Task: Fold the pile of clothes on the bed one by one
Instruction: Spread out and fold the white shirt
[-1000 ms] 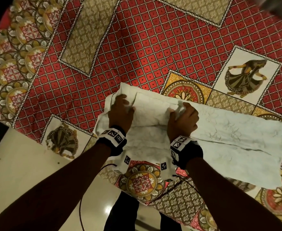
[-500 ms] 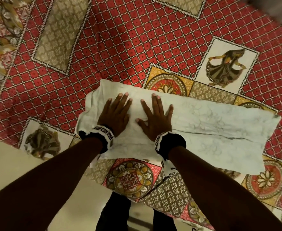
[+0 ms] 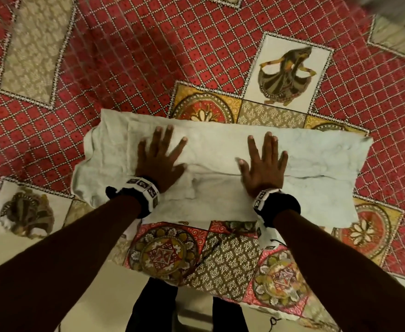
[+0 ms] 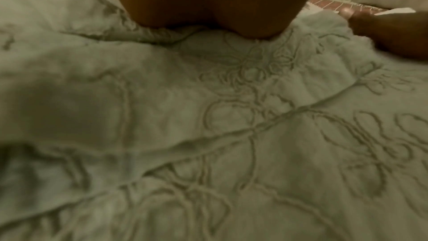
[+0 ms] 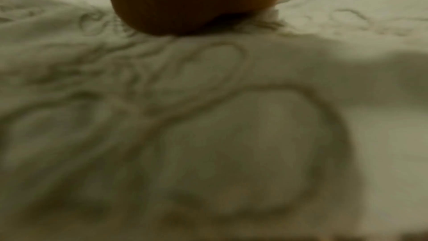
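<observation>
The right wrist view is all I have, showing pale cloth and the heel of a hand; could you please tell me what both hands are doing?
Observer: Both the left hand and the right hand lie flat with fingers spread on a white garment.
Operator: Thank you. Is the garment folded?
Observer: It looks folded lengthwise into a long band, with a layer edge running between the hands.
Operator: And what is beneath it?
Observer: A red patterned bedspread, near the bed's edge.
</observation>
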